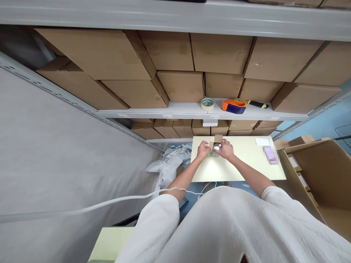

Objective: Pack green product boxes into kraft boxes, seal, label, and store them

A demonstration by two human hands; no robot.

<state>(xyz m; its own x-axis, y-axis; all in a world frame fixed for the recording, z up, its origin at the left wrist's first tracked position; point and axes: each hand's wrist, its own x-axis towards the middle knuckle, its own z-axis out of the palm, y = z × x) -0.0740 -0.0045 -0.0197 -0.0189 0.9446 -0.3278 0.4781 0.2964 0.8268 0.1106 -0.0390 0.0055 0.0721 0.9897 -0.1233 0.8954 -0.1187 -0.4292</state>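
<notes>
Over the pale yellow table [238, 170], a small cardboard box [218, 138] stands between my hands with its flaps up. A shiny, silvery rounded object [217, 146] shows at its opening; I cannot tell its kind. Green shows on the near side, below the shiny object. My right hand [227, 149] is closed around the box's right side, its fingers by the shiny object. On the left, my left hand [203, 149] has its fingertips pinched at a side flap of the box. The box's far side is partly hidden by my fingers.
A roll of tape [207, 104], an orange and blue tape dispenser [234, 106] and a black and yellow cutter [257, 104] lie on the shelf edge [178, 109]. A large open carton [315, 171] stands right. A white cable [123, 198] crosses at left.
</notes>
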